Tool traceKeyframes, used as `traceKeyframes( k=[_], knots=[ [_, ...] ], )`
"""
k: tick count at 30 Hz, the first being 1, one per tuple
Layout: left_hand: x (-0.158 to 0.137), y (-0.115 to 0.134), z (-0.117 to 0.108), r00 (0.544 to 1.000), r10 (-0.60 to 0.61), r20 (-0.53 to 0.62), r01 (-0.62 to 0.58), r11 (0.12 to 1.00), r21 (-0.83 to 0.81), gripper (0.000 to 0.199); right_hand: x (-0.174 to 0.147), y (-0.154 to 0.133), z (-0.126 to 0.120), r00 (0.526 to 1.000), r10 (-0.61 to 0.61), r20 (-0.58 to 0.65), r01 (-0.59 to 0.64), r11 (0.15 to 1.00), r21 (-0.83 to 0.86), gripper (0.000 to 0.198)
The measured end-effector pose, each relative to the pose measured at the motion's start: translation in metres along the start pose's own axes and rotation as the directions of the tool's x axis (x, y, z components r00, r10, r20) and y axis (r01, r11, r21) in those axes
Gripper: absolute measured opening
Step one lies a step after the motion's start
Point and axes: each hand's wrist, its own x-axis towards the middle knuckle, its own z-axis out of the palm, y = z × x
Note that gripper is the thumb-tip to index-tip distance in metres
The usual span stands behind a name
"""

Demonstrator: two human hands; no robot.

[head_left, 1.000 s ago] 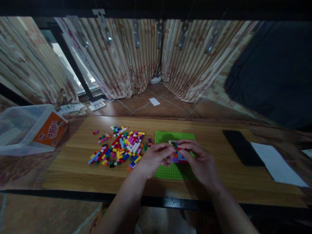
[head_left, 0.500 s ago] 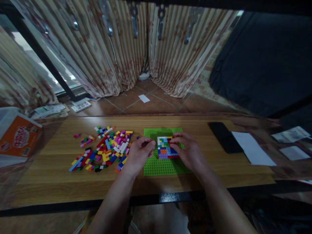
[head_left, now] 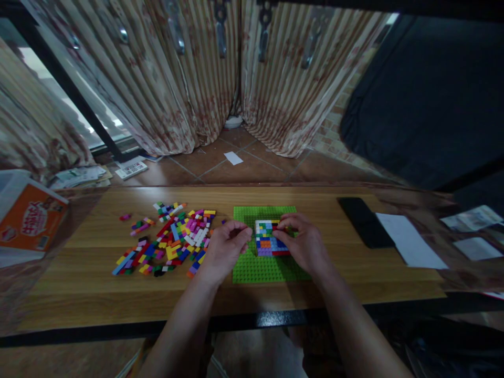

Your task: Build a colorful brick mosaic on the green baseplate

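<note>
A green studded baseplate [head_left: 258, 270] lies on the table, carrying a low block of toy bricks [head_left: 264, 244] in white, blue, orange, purple, red and other colours. My right hand [head_left: 302, 240] reaches over the block's right side, thumb and finger pinched on a toy brick that the fingertips mostly hide. At the baseplate's left edge my left hand [head_left: 226, 247] hovers with thumb and fingers closed together; whatever may be between them is too small to make out. Left of that hand spreads a pile of loose toy bricks [head_left: 173, 252] in many colours.
The wooden table [head_left: 118, 304] has a black front edge. A dark flat object like a phone or tablet [head_left: 364, 223] and a white paper sheet [head_left: 411, 241] lie to the right. An orange-labelled plastic tub [head_left: 35, 220] stands at far left. Curtains [head_left: 189, 94] hang behind.
My right fingertips have shifted slightly to the left over the brick block. My left hand stays about where it was. The view has moved very slightly.
</note>
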Motion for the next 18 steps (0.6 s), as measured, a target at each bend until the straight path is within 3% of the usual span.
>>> traceKeyframes(
  k=[5, 11, 18],
  knots=[
    [0.000, 0.001, -0.001, 1.000, 0.008, -0.013, -0.008, 1.000, 0.000, 0.019, 0.001, 0.006, -0.004, 0.998, 0.054, 0.020, -0.055, 0.998, 0.038, 0.016],
    [-0.002, 0.003, 0.000, 0.999, -0.032, -0.012, 0.030, 0.990, -0.139, 0.023, 0.003, 0.008, -0.003, 0.981, 0.195, -0.017, -0.190, 0.968, 0.162, 0.028],
    [-0.004, 0.007, 0.000, 0.996, -0.095, -0.004, 0.090, 0.959, -0.269, 0.024, 0.001, 0.003, 0.008, 0.978, 0.210, -0.005, -0.208, 0.971, 0.117, 0.028]
  ],
)
